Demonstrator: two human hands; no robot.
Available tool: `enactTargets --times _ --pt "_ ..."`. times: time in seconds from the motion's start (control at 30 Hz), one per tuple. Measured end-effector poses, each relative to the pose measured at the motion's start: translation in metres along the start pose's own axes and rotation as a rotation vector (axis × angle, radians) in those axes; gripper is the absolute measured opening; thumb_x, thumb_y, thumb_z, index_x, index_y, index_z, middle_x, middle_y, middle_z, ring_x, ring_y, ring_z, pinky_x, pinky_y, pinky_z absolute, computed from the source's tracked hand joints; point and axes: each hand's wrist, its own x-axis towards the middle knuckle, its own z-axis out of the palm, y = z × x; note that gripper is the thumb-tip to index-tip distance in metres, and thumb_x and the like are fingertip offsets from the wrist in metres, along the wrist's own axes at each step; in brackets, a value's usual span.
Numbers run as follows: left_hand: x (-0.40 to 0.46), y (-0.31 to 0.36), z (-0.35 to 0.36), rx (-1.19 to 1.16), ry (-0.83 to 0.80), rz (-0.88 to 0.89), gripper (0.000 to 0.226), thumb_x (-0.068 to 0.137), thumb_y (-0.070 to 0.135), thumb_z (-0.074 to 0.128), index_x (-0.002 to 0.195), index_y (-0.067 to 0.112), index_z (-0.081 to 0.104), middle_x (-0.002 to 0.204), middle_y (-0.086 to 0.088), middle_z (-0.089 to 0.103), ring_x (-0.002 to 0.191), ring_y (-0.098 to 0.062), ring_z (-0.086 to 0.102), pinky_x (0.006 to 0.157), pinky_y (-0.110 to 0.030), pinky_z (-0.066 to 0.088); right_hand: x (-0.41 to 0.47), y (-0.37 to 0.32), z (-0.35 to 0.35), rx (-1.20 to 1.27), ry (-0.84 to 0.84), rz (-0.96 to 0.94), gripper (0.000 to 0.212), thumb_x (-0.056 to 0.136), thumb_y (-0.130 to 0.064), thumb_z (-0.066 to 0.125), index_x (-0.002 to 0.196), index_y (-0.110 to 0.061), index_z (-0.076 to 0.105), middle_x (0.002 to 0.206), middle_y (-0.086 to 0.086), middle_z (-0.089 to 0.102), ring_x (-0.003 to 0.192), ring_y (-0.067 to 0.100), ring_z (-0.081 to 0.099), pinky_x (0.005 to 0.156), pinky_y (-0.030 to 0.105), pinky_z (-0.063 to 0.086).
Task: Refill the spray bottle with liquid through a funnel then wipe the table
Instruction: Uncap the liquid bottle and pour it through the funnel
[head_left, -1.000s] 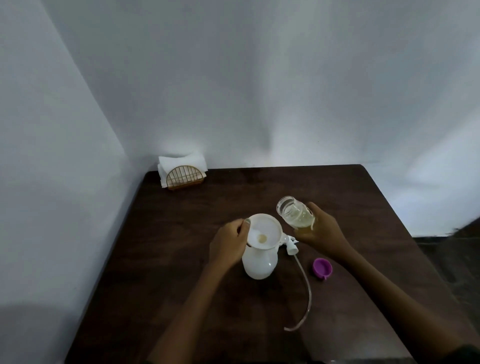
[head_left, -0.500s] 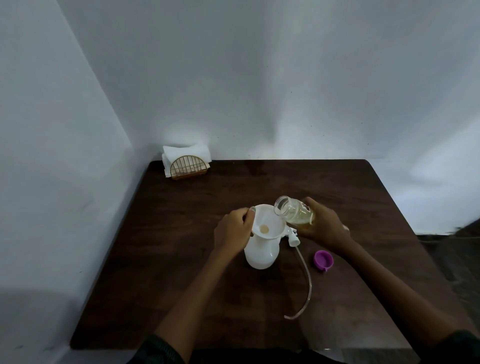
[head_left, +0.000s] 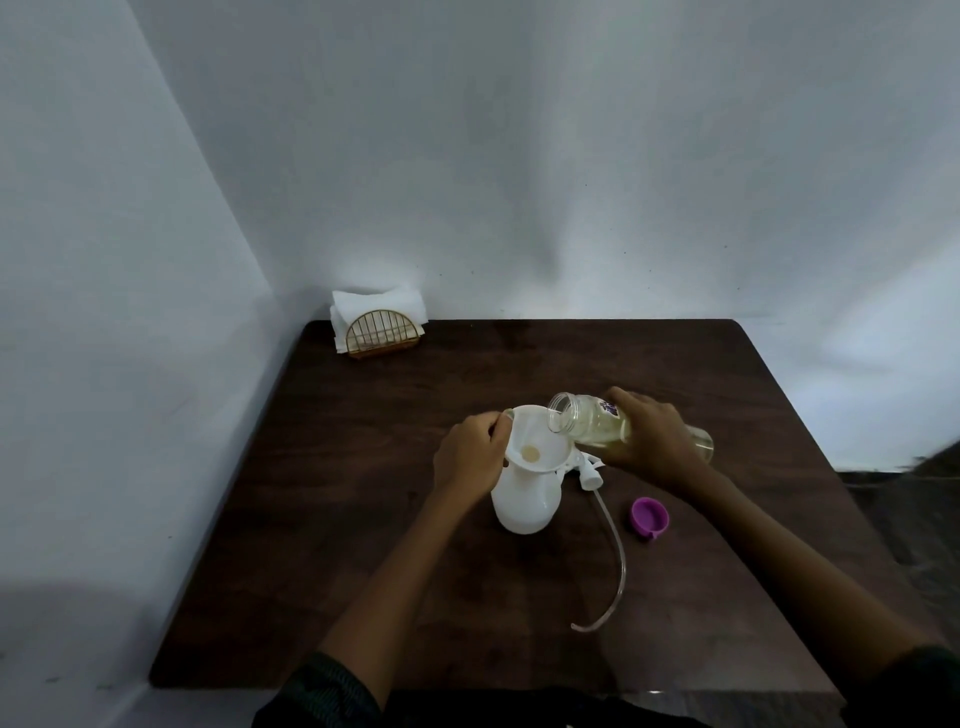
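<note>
A white spray bottle (head_left: 524, 503) stands on the dark wooden table (head_left: 363, 519) with a white funnel (head_left: 535, 441) set in its neck. My left hand (head_left: 470, 457) grips the funnel's left rim. My right hand (head_left: 649, 441) holds a clear bottle (head_left: 587, 423) of pale yellow liquid, tipped almost flat, its open mouth over the funnel's right edge. A little liquid shows at the funnel's bottom. The white spray head (head_left: 743, 470) lies just right of the spray bottle, its clear tube (head_left: 615, 561) curling toward me.
A purple cap (head_left: 648, 514) lies on the table right of the tube. A gold wire holder with white napkins (head_left: 376, 325) stands at the far left corner against the wall. White walls close off the table's left and back sides.
My right hand has brought the clear bottle leftward and tipped it further, so its mouth now hangs over the funnel. My left hand stays on the funnel's rim.
</note>
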Motion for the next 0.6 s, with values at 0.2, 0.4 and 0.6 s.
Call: enactTargets --times 0.2,0.4,0.6 --pt "0.001 0.001 -0.002 -0.002 -0.005 0.004 0.046 0.101 0.036 0.039 0.057 0.023 0.042 0.049 0.006 0.042 0.042 -0.006 0.041 0.048 -0.023 0.023 0.003 -0.001 -0.006 -0.026 -0.005 -0.048 0.055 0.064 -0.049 0.079 0.101 -0.014 0.057 0.085 0.003 0.065 0.076 0.025 0.060 0.066 0.032 0.038" --pt "0.002 0.003 -0.001 0.007 -0.008 0.004 0.046 0.101 0.035 0.039 0.057 0.023 0.042 0.049 0.007 0.041 0.041 -0.007 0.040 0.047 -0.023 0.024 0.004 0.000 -0.011 -0.082 -0.028 -0.080 0.056 0.063 -0.052 0.077 0.100 -0.015 0.056 0.087 0.003 0.064 0.082 0.026 0.060 0.067 0.030 0.031" --pt "0.002 0.003 0.001 0.010 -0.003 0.003 0.045 0.101 0.035 0.039 0.057 0.022 0.043 0.049 0.007 0.042 0.042 -0.007 0.041 0.047 -0.023 0.024 0.005 0.000 -0.013 -0.095 -0.050 -0.071 0.057 0.065 -0.052 0.076 0.105 -0.016 0.056 0.093 0.002 0.064 0.089 0.026 0.059 0.071 0.031 0.032"
